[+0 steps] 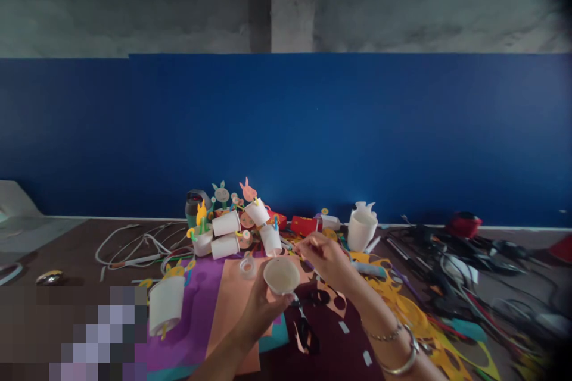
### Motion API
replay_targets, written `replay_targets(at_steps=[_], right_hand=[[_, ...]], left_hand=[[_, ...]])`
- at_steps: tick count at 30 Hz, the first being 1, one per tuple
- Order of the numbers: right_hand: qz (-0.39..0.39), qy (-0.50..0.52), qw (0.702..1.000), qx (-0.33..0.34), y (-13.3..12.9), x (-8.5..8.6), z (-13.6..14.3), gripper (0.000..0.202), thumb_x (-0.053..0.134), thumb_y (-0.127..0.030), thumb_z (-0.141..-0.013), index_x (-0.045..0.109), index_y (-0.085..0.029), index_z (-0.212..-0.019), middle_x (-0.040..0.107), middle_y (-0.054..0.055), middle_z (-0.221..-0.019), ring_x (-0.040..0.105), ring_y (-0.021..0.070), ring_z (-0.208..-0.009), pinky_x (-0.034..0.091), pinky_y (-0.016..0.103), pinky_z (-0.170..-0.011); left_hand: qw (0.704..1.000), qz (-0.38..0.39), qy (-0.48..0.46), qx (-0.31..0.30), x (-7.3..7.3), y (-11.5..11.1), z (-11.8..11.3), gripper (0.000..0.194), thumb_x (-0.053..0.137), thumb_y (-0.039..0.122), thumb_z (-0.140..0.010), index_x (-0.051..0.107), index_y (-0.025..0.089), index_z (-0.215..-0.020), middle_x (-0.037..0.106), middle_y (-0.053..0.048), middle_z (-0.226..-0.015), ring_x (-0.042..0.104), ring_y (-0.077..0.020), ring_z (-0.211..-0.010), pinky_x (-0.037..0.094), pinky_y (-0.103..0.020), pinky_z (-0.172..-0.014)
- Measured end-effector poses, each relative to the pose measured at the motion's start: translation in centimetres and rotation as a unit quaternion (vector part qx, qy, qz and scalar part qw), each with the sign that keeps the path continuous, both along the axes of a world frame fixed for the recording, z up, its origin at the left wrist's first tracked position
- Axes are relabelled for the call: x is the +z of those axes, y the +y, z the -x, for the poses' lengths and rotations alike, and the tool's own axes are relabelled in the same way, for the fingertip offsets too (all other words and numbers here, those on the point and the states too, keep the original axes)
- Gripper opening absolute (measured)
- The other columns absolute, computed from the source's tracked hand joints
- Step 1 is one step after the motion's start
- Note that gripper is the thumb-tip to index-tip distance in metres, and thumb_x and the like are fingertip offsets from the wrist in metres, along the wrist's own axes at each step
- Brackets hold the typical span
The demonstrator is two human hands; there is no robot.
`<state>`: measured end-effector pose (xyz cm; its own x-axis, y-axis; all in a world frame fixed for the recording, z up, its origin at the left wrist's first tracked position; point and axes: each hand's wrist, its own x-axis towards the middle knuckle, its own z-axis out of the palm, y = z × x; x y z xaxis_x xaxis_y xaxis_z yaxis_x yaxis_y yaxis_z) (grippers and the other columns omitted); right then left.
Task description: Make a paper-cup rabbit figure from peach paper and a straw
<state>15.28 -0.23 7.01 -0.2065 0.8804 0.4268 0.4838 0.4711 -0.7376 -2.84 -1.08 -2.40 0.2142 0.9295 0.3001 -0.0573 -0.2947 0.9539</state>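
Observation:
My left hand [267, 303] is wrapped round a white paper cup [281, 277], its open mouth tilted toward me. To the right and a little above the cup is my right hand [316, 250], fingers pinched together; whatever they hold is too small to make out. Below the hands, orange paper [236, 309] and purple paper [196, 315] lie on the table. Black-handled scissors [306, 333] rest on dark paper. A small clear round container [247, 268] sits just left of the cup.
Several white cups [226, 223] with paper figures lie behind my hands. Another decorated cup [166, 306] stands at left, a tall white cup [362, 229] at back right. Yellow paper scraps [406, 309] and tangled black cables [482, 256] cover the right; white cables [143, 244] lie left.

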Motion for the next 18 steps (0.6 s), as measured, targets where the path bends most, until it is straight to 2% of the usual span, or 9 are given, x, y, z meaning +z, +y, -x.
replay_targets(at_steps=[4,8,10,12,15,18], right_hand=[[-0.018,0.136,0.989,-0.063,-0.1,1.0,-0.6,0.026,0.04,-0.036,-0.093,0.058,-0.02,-0.099,0.057,0.003,-0.078,0.053,0.0163,-0.072,0.041,0.027,-0.064],[-0.011,0.259,0.961,-0.095,-0.5,1.7,-1.1,0.027,0.037,-0.037,-0.093,0.057,-0.02,-0.098,0.056,0.004,-0.08,0.049,0.0136,-0.063,0.038,0.024,-0.053],[-0.004,0.273,0.957,-0.098,-0.3,1.7,-1.3,0.027,0.036,-0.038,-0.093,0.056,-0.02,-0.099,0.056,0.004,-0.08,0.048,0.0132,-0.061,0.037,0.023,-0.051],[-0.009,0.229,0.97,-0.085,0.3,1.2,-1.5,0.026,0.037,-0.036,-0.092,0.056,-0.02,-0.1,0.057,0.005,-0.081,0.051,0.0146,-0.066,0.039,0.024,-0.055],[-0.061,0.058,0.995,-0.044,1.4,-0.2,-1.6,0.02,0.043,-0.022,-0.086,0.059,-0.02,-0.099,0.059,0.007,-0.09,0.054,0.0192,-0.084,0.044,0.03,-0.073],[-0.084,-0.135,0.987,-0.022,2.2,-1.9,-1.5,0.03,0.049,-0.007,-0.073,0.061,-0.019,-0.097,0.059,0.008,-0.099,0.051,0.0226,-0.097,0.04,0.036,-0.087]], left_hand=[[0.999,0.03,-0.019,-0.009,0.1,-0.1,0.2,0.053,0.07,0.026,-0.071,0.048,0.022,-0.119,0.058,-0.006,-0.103,0.053,-0.0216,-0.093,0.042,-0.033,-0.083],[0.994,0.075,-0.077,-0.029,0.2,0.0,0.5,0.058,0.073,0.036,-0.068,0.047,0.022,-0.117,0.057,-0.005,-0.1,0.053,-0.0208,-0.09,0.043,-0.031,-0.077],[0.992,0.093,-0.081,-0.027,0.3,0.1,0.5,0.061,0.077,0.037,-0.063,0.049,0.021,-0.114,0.058,-0.004,-0.096,0.053,-0.0204,-0.087,0.044,-0.03,-0.075],[0.992,0.107,-0.071,-0.019,0.4,0.0,0.5,0.059,0.079,0.038,-0.061,0.051,0.021,-0.11,0.059,-0.003,-0.092,0.054,-0.0197,-0.084,0.044,-0.03,-0.073],[0.989,0.121,-0.081,0.011,0.4,0.0,0.4,0.051,0.077,0.039,-0.063,0.056,0.021,-0.106,0.062,-0.003,-0.091,0.057,-0.0198,-0.085,0.045,-0.03,-0.075],[0.979,0.131,-0.147,0.046,-0.1,0.5,0.5,0.048,0.074,0.039,-0.067,0.059,0.023,-0.109,0.065,-0.004,-0.101,0.059,-0.0215,-0.092,0.047,-0.03,-0.078]])
